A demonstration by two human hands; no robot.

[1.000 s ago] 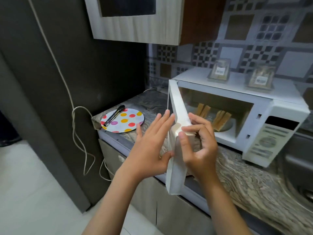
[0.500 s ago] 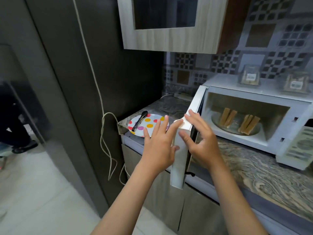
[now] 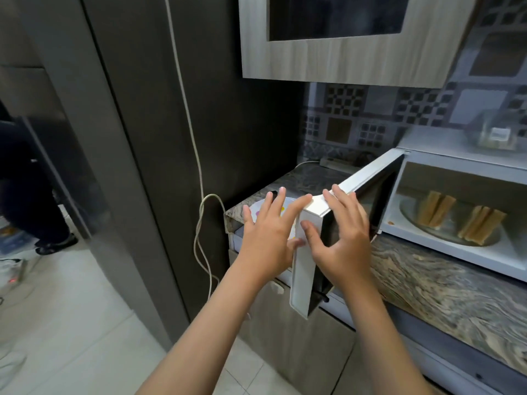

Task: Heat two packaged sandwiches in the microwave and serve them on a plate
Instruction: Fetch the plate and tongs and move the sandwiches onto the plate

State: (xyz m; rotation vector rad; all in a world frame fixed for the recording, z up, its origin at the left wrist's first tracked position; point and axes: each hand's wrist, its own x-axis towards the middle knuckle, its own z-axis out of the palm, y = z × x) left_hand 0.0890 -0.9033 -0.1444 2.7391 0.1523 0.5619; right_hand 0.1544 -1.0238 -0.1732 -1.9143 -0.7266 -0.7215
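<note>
Head view only. Microwave (image 3: 456,212) sat on the marble counter (image 3: 445,292), door (image 3: 305,252) swung wide open toward the camera. Left hand (image 3: 268,232) was flat against the outer face of the door, fingers spread and straight, index tip at the door's top corner, nothing gripped. Right hand (image 3: 342,238) was on the inner side of the door, fingers splayed over the top edge and the dark window, thumb on the door's white edge; palm open, not closed around anything. Two sandwiches (image 3: 436,208) (image 3: 482,228) stood on the glass turntable (image 3: 450,235) inside the microwave cavity, side by side, apart from each other, unwrapped as far as could be told. Plate (image 3: 258,209) with coloured dots lay on the counter left of the microwave, mostly hidden behind the left hand. A blurred clear package (image 3: 499,135) rested on top of the microwave. White cord (image 3: 199,195) hung down the dark panel left of the microwave.
</note>
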